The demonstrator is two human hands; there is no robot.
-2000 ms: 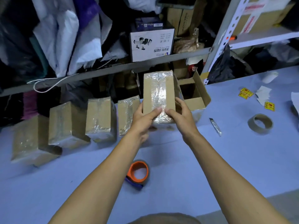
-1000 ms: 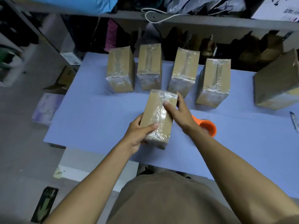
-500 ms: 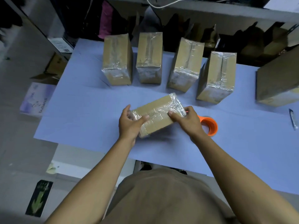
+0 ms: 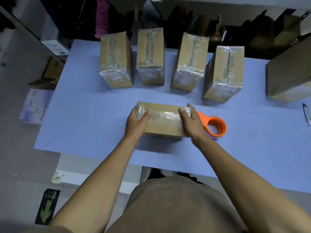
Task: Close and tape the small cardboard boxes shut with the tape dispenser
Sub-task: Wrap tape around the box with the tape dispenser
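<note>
A small taped cardboard box lies lengthwise across the blue table in front of me. My left hand grips its left end and my right hand grips its right end, thumbs on top. The orange tape dispenser rests on the table just right of my right hand, partly hidden by the wrist. Behind stand several taped boxes in a row, among them one at far left and one at right.
A larger cardboard box sits at the right edge, with a small cutter near it. Shelving with dark clutter runs along the back. Flattened boxes and a white carton lie on the floor left of the table.
I carried the taped box from the back row toward me and turned it from upright to level, lying crosswise. My view swung left and down over the table.
</note>
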